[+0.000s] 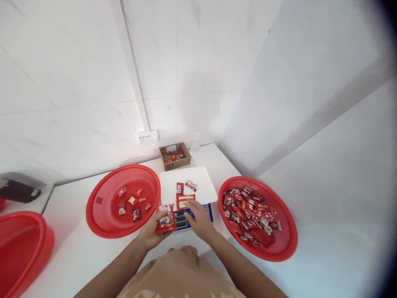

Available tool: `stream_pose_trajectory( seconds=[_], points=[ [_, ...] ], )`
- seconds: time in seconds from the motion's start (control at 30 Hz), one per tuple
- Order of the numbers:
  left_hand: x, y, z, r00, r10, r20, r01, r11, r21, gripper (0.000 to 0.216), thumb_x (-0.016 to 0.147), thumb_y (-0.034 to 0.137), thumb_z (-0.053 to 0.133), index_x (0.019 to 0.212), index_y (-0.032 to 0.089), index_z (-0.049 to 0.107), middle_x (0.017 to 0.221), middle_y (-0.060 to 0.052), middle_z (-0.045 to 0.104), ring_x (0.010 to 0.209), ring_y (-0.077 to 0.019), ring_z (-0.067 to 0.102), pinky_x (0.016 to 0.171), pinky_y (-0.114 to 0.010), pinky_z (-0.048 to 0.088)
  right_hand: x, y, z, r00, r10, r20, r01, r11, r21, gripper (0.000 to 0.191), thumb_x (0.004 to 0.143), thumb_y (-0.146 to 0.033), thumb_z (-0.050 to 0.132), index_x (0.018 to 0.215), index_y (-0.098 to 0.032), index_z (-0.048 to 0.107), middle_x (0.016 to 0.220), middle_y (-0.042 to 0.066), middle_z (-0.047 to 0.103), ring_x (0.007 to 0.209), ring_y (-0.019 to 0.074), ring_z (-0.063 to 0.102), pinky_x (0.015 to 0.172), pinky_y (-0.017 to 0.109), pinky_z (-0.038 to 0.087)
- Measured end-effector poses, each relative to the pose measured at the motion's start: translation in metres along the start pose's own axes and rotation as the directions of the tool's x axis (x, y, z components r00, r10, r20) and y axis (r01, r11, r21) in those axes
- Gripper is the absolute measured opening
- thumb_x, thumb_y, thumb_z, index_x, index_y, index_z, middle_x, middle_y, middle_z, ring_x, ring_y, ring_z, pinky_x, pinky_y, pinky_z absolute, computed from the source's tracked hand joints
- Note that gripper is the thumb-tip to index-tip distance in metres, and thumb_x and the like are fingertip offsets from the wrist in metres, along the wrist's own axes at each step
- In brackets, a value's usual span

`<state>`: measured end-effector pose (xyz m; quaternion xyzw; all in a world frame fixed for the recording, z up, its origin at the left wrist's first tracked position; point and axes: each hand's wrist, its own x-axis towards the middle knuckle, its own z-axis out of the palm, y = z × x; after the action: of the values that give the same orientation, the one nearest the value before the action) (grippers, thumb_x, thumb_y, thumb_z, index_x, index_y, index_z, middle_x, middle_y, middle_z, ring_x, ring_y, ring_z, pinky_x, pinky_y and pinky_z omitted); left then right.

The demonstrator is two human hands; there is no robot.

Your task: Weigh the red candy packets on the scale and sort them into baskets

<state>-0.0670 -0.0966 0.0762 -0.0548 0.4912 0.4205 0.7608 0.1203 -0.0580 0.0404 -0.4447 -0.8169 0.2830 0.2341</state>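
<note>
My left hand (151, 231) grips a red printed snack packet (166, 219) in front of the scale. The fingers of my right hand (200, 219) are spread, and their tips are at the lower edge of a red packet with pale yellow stripes (186, 201); whether they touch it I cannot tell. That packet lies on the white tray (204, 186) of a digital scale, whose blue panel (182, 220) is partly hidden by both hands. Also on the tray are a small red packet (180, 188) and a brown-and-white wrapped piece (191, 185).
Left of the scale stands a red basket (102, 219) with several small packets. Another red basket (287, 248), heaped with wrapped snacks, is on the right. A cardboard box (176, 164) sits behind the tray. A red tub (46, 244) and a dark object (18, 191) are far left.
</note>
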Motion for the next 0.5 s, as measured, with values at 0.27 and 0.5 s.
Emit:
stream_pose_trajectory(
  seconds=[0.27,0.5],
  points=[
    [-0.008,-0.003,-0.007,0.995,0.027,-0.097,-0.025,0.999,0.022,0.020,0.079,0.025,0.060,0.092,0.010,0.059,0.076,-0.007,0.068,0.057,-0.0150,0.064,0.053,-0.027,0.052,0.036,0.039,0.006,0.969,0.055,0.243,0.019,0.956,-0.294,0.047,0.077,-0.016,0.055,0.124,-0.024,0.052,0.134,0.010,0.047,0.127,0.0265,0.036,0.102,0.044,0.032],
    [-0.010,0.001,-0.015,0.995,0.036,-0.090,-0.037,0.999,-0.013,0.019,0.079,0.024,0.060,0.093,0.011,0.059,0.077,-0.006,0.068,0.061,-0.0148,0.065,0.056,-0.026,0.052,0.048,0.055,0.002,0.981,0.178,0.083,-0.182,0.982,0.052,0.043,0.077,-0.006,0.040,0.112,-0.021,0.059,0.113,0.006,0.062,0.107,0.0182,0.054,0.093,0.031,0.041]
  ],
)
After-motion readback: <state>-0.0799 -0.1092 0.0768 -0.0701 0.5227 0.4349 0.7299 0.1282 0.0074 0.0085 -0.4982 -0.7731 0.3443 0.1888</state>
